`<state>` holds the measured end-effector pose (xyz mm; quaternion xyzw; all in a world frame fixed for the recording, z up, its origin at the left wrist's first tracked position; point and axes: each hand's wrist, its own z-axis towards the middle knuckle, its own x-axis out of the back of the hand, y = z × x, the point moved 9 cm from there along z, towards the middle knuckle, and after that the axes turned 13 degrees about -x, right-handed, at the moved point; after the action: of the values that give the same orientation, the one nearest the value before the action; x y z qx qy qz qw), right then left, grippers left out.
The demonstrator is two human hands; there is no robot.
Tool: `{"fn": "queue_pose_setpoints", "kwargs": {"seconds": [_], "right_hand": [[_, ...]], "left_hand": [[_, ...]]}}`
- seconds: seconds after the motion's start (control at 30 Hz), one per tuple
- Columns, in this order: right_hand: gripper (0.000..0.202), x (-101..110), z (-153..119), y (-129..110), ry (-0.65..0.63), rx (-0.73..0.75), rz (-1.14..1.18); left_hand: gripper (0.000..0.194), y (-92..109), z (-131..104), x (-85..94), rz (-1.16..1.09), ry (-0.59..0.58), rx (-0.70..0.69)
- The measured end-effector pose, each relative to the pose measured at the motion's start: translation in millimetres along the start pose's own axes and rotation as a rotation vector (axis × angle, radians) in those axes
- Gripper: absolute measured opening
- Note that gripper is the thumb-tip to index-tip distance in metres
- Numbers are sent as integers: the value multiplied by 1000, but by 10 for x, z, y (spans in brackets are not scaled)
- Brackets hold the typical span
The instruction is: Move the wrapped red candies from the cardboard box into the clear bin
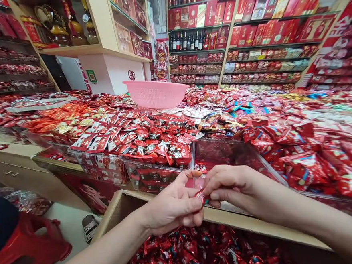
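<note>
A small red wrapped candy (200,196) is pinched between my two hands, above an open cardboard box (230,218) full of shiny red candies (184,252). My left hand (176,202) has its thumb and fingers closed on the candy from the left. From the right, my right hand (232,186) grips the candy's other side with its fingertips. Just beyond the hands stand clear plastic bins, one heaped with red and black packets (161,143) and another, low-filled bin (222,151) with a few red packets at its bottom.
A pink plastic basket (157,94) rests on the candy display. Large red packets (310,162) fill the right side. A red stool (30,242) and a person's shoe (90,227) are at lower left. Shelves (231,23) of boxes and bottles line the back.
</note>
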<state>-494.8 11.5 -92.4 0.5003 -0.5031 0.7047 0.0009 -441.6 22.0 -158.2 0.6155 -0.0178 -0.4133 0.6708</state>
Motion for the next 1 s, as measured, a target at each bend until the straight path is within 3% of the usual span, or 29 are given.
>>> {"fn": "queue_pose_setpoints", "kwargs": {"seconds": [0.1,0.33,0.47,0.6,0.67,0.8,0.93,1.0], "right_hand": [[17,24,-16,106,-5,-121,105],[23,-2,-117,63,-197,-41,295],[27,-31,-105,164,-273,-81,453],[24,33,-40,257,-65,-143,216],[23,36,-18,277,10,-172,92],[22,-2,3,284,23,-195,-2],[18,271,-31,124,216,-141,-122],[21,369,-44,2,214,-111,-165]], "left_hand": [[34,-71,-21,-79,-141,2,78],[26,-138,-78,-285,-446,41,200],[26,-156,-70,-283,-511,151,190],[19,-260,-88,-198,-381,247,245],[25,-316,-108,-141,-268,270,280],[32,-256,-63,-67,13,233,174],[31,-134,19,-58,125,252,71],[29,-50,84,-91,147,248,40]]}}
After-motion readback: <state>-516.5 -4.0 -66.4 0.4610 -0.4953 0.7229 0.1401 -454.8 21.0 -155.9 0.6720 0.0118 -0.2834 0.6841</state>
